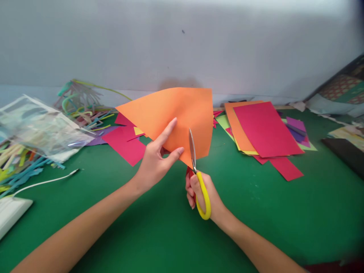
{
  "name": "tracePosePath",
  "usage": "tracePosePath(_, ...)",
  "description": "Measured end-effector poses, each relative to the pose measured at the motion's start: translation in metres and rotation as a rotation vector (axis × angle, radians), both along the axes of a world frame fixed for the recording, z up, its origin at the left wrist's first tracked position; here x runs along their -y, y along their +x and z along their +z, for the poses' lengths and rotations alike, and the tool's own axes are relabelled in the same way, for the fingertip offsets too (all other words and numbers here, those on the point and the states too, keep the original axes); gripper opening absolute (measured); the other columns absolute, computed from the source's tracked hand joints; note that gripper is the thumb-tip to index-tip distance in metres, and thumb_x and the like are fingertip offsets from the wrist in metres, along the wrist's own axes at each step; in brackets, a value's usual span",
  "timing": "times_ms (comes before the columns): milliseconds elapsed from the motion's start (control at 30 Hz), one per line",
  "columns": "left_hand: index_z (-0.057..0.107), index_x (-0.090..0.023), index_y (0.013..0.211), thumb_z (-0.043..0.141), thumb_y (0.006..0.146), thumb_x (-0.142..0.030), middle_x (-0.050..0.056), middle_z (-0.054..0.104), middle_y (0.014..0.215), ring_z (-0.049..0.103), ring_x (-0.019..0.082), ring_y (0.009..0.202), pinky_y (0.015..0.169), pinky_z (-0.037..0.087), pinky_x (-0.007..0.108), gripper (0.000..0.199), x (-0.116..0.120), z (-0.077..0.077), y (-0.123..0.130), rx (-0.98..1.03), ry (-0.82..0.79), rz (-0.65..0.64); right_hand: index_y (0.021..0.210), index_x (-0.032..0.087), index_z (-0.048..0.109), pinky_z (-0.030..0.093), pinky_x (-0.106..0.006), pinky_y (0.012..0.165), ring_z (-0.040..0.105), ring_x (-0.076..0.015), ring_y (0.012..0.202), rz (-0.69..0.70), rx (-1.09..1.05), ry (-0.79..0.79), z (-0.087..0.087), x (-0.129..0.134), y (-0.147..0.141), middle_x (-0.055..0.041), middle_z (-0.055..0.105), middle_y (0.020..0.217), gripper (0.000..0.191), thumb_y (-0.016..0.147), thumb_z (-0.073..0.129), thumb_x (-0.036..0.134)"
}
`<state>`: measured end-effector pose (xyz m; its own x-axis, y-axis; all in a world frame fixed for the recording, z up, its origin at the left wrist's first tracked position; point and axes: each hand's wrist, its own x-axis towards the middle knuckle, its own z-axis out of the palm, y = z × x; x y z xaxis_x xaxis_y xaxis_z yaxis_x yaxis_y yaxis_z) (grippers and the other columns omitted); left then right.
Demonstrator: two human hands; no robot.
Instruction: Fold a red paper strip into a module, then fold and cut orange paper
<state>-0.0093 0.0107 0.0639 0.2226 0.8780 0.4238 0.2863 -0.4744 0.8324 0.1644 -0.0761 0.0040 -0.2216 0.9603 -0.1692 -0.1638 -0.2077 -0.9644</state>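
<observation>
An orange sheet of paper is held up over the green table, its left corner pointing out to the side. My left hand grips its lower edge, with the index finger and thumb on the near face and the other fingers hidden behind. In my right hand is a pair of scissors with a yellow handle loop and a red part below. One blade stands in front of the paper near its lower edge; the other blade is hidden, apparently behind the sheet.
Right of the sheet lies a stack of coloured paper, red on top. Pink paper pieces lie behind my left hand. Far left are a clear plastic sleeve, pipe cleaners, a white cable and a white block. A wall closes off the back.
</observation>
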Motion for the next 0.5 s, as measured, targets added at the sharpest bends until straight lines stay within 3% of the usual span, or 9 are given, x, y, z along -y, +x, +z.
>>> tracePosePath(133,0.035,-0.038,0.164,0.068,0.097,-0.048,0.004,0.072,0.129,0.071,0.017,0.071,0.056,0.065,0.030,0.075,0.0001,0.0008,-0.0002,-0.001,0.001,-0.008,0.084,0.022,0.048,0.038,-0.020,0.036,0.047,-0.0082,0.039,0.009,0.010,0.019,-0.0017,-0.0020,0.0001,0.0083,0.042,0.060,0.055,0.094,0.053,0.076)
tracePosePath(333,0.033,-0.037,0.165,0.067,0.098,-0.046,0.001,0.076,0.102,0.074,0.023,0.077,0.071,0.069,0.041,0.075,0.0011,0.0013,0.0000,-0.006,-0.014,-0.067,0.085,0.022,0.048,0.038,-0.019,0.038,0.045,-0.0079,0.040,0.016,0.011,0.018,-0.0011,-0.0042,0.0025,0.0082,0.043,0.060,0.054,0.096,0.051,0.075)
tracePosePath(500,0.037,-0.034,0.164,0.070,0.097,-0.042,0.004,0.074,0.119,0.069,0.016,0.072,0.061,0.065,0.029,0.075,0.0029,0.0014,0.0022,-0.016,-0.029,-0.056,0.087,0.022,0.049,0.039,-0.019,0.038,0.046,-0.0079,0.041,0.019,0.000,0.022,-0.0031,-0.0042,0.0036,0.0082,0.043,0.060,0.052,0.098,0.050,0.073)
